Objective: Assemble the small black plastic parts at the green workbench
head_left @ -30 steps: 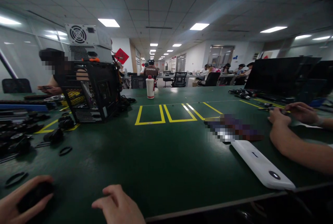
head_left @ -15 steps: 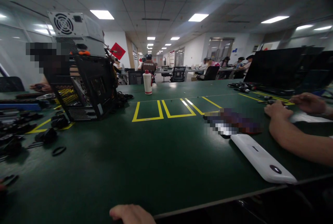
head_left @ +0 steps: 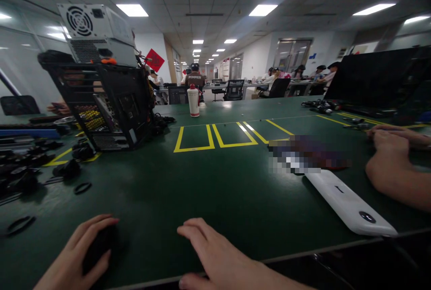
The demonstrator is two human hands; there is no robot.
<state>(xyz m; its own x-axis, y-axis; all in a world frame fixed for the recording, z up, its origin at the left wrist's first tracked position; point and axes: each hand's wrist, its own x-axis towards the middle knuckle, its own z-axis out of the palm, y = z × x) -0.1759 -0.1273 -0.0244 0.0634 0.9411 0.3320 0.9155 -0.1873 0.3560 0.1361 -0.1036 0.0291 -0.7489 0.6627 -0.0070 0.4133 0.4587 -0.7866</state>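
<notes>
A green table [head_left: 151, 191] spreads ahead, with a black computer case [head_left: 129, 112] on its left part. The right hand [head_left: 210, 254] is over the near side, thumb and fingers spread apart. The left hand [head_left: 74, 252] curls around a black object [head_left: 97, 246], lying between thumb and fingers. A black ring [head_left: 79, 192] lies beyond that hand.

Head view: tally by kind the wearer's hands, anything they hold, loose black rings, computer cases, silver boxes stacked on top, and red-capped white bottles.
Wearer's left hand and right hand: 2
Dark object in the left hand, identity unclear: 1
Black rings: 2
Computer case: 1
Silver boxes: 2
White bottle: 1
Total: 9
</notes>
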